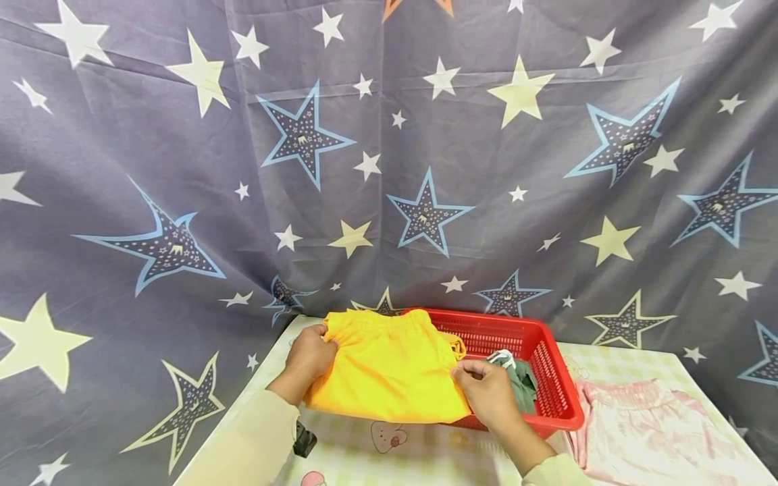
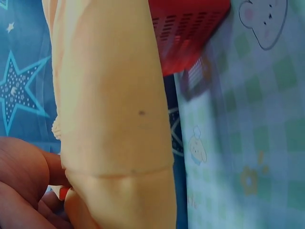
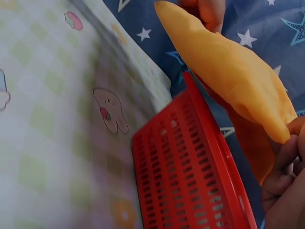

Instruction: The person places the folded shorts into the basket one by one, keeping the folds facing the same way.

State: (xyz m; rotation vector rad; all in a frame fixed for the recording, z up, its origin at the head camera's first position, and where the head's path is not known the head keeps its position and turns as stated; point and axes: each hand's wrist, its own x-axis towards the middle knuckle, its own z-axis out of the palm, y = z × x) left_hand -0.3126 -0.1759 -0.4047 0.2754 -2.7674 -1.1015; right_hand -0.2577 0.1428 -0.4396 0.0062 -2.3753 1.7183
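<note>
Between my two hands hangs a pair of yellow shorts (image 1: 389, 371), its gathered waistband at the top and a smooth folded edge at the bottom. My left hand (image 1: 311, 354) grips its left side near the waistband. On the opposite side, my right hand (image 1: 486, 388) pinches the lower right edge between thumb and fingers. The shorts overlap the left part of a red plastic basket (image 1: 556, 385) in the head view. In the right wrist view, the yellow cloth (image 3: 228, 71) is held above the basket's rim. Inside the basket lies a dark green garment (image 1: 521, 385) with white drawstrings.
Pink satiny shorts (image 1: 650, 432) lie on the table to the basket's right. A small black object (image 1: 304, 440) sits near my left forearm. The table has a checked cloth (image 1: 358, 452) with cartoon prints. A grey star-patterned curtain (image 1: 365, 270) hangs behind it.
</note>
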